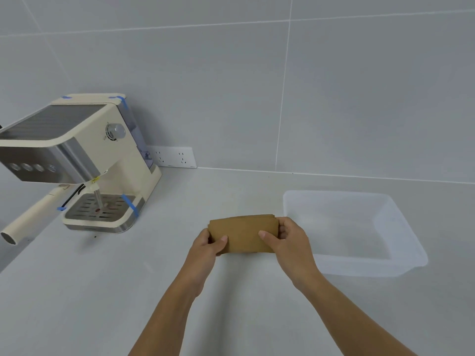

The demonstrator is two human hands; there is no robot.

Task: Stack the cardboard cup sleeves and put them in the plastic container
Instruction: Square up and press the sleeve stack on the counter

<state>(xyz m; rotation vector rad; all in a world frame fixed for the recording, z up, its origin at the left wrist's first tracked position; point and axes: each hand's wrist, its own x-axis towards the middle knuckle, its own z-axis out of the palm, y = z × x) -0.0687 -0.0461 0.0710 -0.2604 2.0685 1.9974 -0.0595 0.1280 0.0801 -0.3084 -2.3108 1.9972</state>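
Observation:
A flat stack of brown cardboard cup sleeves [243,233] is held between both hands just above the grey counter, near its middle. My left hand [205,249] grips the stack's left end, thumb on top. At the right end my right hand [288,240] does the same, fingers wrapped round the edge. Just to the right of the stack, a clear plastic container [401,227] stands on the counter, and nothing shows inside it.
A cream espresso machine [84,160] with blue tape strips stands at the left, its handle jutting toward the counter's front-left. A white wall socket [177,156] sits low on the tiled wall behind it.

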